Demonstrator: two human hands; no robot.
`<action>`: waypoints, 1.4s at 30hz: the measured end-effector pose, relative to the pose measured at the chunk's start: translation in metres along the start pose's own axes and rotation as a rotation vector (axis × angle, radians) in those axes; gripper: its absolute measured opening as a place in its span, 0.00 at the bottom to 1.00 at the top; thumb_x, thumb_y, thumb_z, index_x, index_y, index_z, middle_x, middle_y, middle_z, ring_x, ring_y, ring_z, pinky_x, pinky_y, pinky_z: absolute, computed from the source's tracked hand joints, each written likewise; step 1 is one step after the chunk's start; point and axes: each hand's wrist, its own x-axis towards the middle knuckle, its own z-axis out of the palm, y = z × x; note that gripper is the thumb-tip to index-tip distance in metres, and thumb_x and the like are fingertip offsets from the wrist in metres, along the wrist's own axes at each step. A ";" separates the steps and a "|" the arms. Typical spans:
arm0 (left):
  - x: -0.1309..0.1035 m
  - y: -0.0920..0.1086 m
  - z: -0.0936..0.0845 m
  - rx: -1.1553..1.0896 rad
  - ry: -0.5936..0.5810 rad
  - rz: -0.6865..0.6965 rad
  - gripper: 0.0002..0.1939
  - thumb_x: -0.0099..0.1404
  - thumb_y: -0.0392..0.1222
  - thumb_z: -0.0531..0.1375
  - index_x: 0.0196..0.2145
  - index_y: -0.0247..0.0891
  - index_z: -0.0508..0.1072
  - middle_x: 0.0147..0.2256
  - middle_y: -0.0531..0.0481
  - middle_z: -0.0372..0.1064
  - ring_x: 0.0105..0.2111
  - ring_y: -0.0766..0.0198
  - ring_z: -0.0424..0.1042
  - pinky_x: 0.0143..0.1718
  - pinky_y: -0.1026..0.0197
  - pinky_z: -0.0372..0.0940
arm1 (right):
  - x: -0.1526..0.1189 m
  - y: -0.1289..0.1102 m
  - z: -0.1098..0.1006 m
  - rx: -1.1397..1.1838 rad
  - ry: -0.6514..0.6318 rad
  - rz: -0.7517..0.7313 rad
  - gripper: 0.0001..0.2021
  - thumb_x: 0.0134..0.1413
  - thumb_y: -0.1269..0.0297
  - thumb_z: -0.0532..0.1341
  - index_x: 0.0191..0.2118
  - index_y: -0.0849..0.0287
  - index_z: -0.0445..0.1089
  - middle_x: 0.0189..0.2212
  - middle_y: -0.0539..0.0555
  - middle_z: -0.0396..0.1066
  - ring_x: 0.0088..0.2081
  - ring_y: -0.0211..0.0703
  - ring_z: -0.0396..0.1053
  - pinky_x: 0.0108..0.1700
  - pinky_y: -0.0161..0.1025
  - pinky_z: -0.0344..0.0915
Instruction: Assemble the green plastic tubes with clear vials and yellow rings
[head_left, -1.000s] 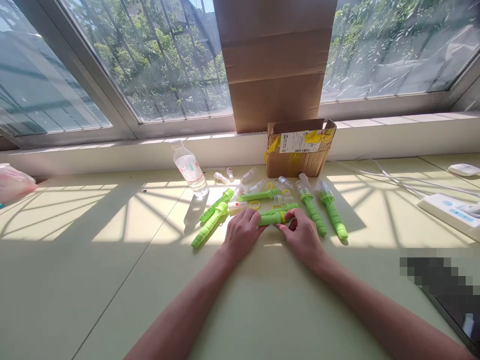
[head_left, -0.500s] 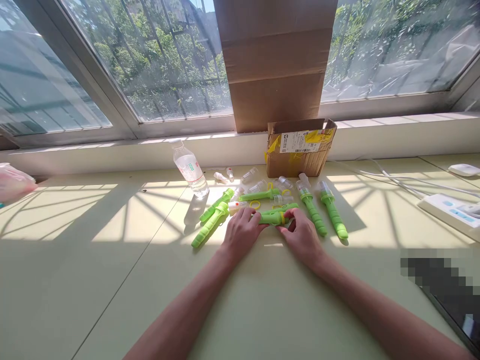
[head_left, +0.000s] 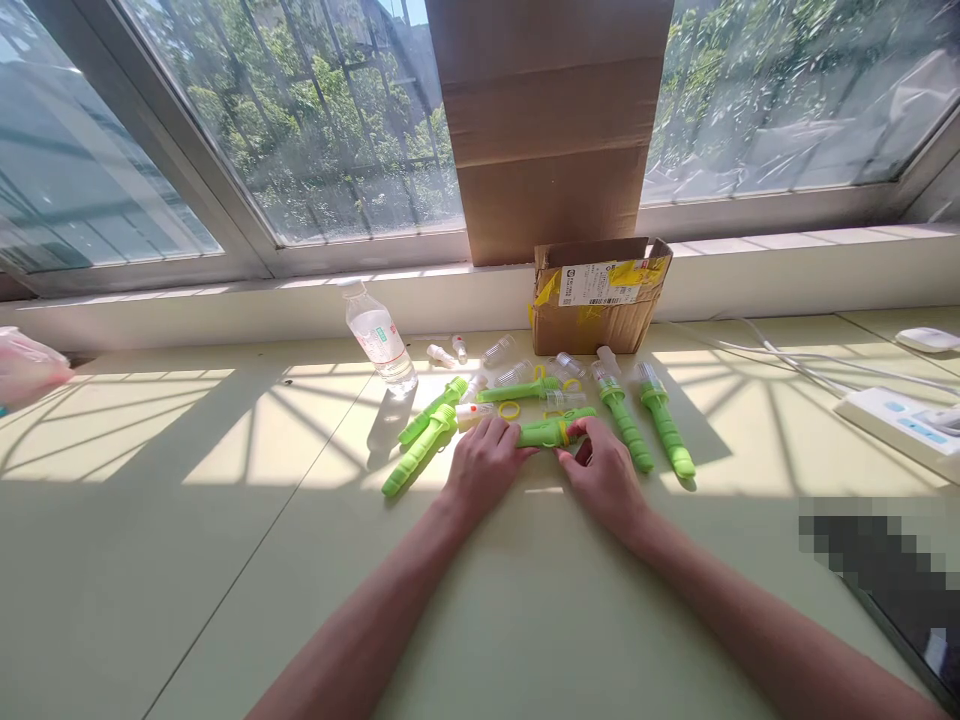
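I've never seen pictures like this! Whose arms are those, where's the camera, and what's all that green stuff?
There's no robot here. The bare arms belong to a person wearing a camera on their head. It looks forward and down, so you see roughly what they see.

The left hand and the right hand hold one green stick between them. A yellow band goes around it near the right fingers.

On the pale table lie more green sticks, clear plastic caps and loose yellow rings. Behind them is a cardboard box. A clear bottle stands to the left, and a white power strip lies to the right.

I can't tell what the sticks are for.
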 end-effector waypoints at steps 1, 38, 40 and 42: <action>0.000 0.000 -0.001 0.001 0.007 0.003 0.14 0.64 0.51 0.55 0.32 0.36 0.68 0.28 0.49 0.67 0.29 0.62 0.66 0.28 0.62 0.58 | 0.000 0.000 0.000 -0.005 -0.002 -0.001 0.07 0.46 0.67 0.57 0.34 0.57 0.60 0.31 0.48 0.66 0.22 0.34 0.61 0.30 0.36 0.60; -0.003 0.004 0.000 -0.093 -0.145 -0.040 0.16 0.62 0.52 0.57 0.41 0.39 0.64 0.32 0.50 0.69 0.28 0.63 0.70 0.19 0.63 0.54 | -0.001 -0.001 -0.002 -0.003 -0.014 0.011 0.07 0.45 0.69 0.56 0.34 0.57 0.59 0.30 0.49 0.66 0.23 0.35 0.61 0.29 0.36 0.59; -0.004 0.003 0.000 -0.102 -0.135 -0.035 0.12 0.62 0.47 0.57 0.40 0.39 0.65 0.35 0.49 0.69 0.28 0.64 0.69 0.20 0.63 0.54 | -0.001 -0.002 -0.002 -0.003 -0.011 0.017 0.07 0.45 0.68 0.56 0.34 0.57 0.59 0.29 0.49 0.66 0.23 0.35 0.61 0.29 0.36 0.59; -0.006 0.002 0.001 -0.090 -0.107 -0.009 0.06 0.63 0.42 0.56 0.37 0.39 0.66 0.37 0.49 0.68 0.27 0.66 0.68 0.19 0.64 0.54 | -0.001 -0.002 -0.002 -0.001 -0.006 0.020 0.07 0.45 0.68 0.56 0.34 0.57 0.59 0.28 0.48 0.66 0.22 0.35 0.61 0.29 0.36 0.59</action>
